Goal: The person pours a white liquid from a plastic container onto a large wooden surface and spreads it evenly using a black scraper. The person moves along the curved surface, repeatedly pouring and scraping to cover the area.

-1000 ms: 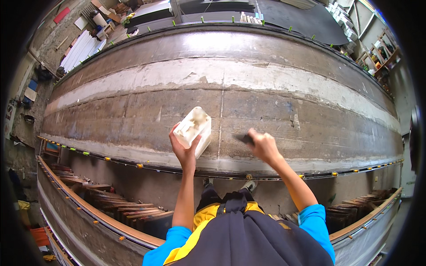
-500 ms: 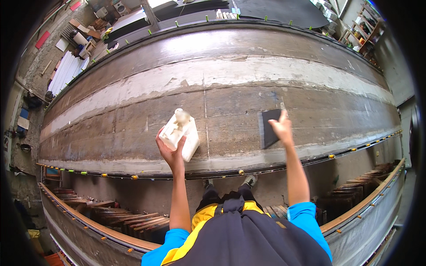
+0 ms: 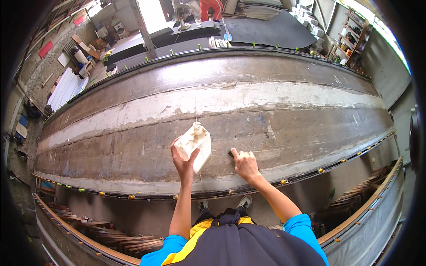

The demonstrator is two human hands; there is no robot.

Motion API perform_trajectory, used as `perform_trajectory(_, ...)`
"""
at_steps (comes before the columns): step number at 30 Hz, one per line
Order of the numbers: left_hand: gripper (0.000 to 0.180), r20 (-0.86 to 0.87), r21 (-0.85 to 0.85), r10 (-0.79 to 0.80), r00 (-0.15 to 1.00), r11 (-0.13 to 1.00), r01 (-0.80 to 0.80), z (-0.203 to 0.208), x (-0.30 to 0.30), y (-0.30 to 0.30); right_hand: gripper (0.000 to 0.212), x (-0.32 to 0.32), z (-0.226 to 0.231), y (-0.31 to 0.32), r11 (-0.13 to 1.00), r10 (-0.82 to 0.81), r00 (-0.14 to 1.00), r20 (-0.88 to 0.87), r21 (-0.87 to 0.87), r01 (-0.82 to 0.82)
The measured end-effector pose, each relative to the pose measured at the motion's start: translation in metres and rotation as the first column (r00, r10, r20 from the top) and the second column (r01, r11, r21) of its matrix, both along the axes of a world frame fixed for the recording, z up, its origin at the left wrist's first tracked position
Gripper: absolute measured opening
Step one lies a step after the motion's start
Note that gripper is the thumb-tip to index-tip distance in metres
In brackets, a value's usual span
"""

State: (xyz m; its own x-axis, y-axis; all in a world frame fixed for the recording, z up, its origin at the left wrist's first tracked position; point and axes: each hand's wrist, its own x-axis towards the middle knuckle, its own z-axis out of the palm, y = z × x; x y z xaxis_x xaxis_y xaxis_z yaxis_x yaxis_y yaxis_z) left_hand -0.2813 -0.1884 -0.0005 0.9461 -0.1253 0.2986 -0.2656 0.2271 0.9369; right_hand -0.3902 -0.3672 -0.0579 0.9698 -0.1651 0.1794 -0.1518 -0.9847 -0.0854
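So the white jug (image 3: 204,154) is gripped in wide-spread left fingers (image 3: 174,149), a dark piece (image 3: 230,154) is pinched at the tips of curled right fingers (image 3: 242,157), and the jug could get dropped on the tabletop (image 3: 111,150) below them if that one-handed hold gets loosened.

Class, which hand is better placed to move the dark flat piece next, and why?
Probably the right hand: it grips the dark flat piece, while the left hand holds the white container.
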Motion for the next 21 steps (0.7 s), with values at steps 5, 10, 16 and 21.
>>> perform_trajectory(5, 0.063, 0.035, 0.006, -0.036, 0.999, 0.999, 0.036, 0.001, -0.001, -0.014, 0.032, 0.015, 0.031, -0.086, 0.916, -0.401, 0.915, -0.045, 0.001, 0.402)
perform_trajectory(10, 0.063, 0.135, 0.18, -0.067, 0.989, 0.983, 0.042, 0.002, -0.001, -0.025, 0.032, 0.009, -0.008, -0.102, 0.888, -0.379, 0.922, 0.08, -0.249, 0.386)
perform_trajectory(16, 0.061, 0.39, 0.606, -0.215, 0.895, 0.792, -0.073, 0.012, 0.01, -0.031, 0.029, -0.021, 0.0, -0.001, 0.982, 0.176, 0.963, 0.205, 0.035, -0.187)
perform_trajectory(21, 0.058, 0.531, 0.808, -0.541, 0.652, 0.555, -0.197, 0.023, 0.006, -0.054, 0.029, -0.041, 0.049, -0.09, 0.747, -0.457, 0.885, 0.09, 0.578, 0.327)
